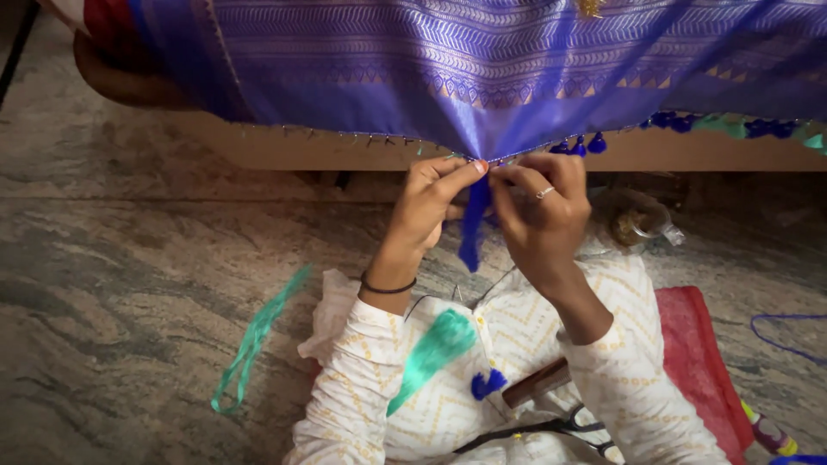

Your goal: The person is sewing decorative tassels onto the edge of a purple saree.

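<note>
Bottom centre, nearest the lens: black scissors [551, 428] lying on the lap, with a brown wooden handle [536, 382] just above them, a small blue tassel [488, 382] and a green thread bundle [433, 346] to its left. None of these touched.

Frame centre: blue thread bundle [470, 226] hanging straight down from the hem of the purple fabric [482, 77], long axis vertical, top end at the hem, free end pointing down toward the lap.

Left hand [426, 202] pinching at the top of the bundle, thumb and forefinger pressed together right at the hem edge. Right hand [544, 207] meeting it from the right, fingertips closed on the same spot, ring visible. Both hands touching at the pinch point; neither clearly nearer. Bundle body dropping between the two palms, below the grip.

Hem running left to right across the upper frame; finished blue and green tassels [689, 123] hanging along it to the upper right. Loose green thread loop [254, 340] on the stone floor [121, 284], lower left, well apart from both hands. Red cloth [698, 344] at lower right.
</note>
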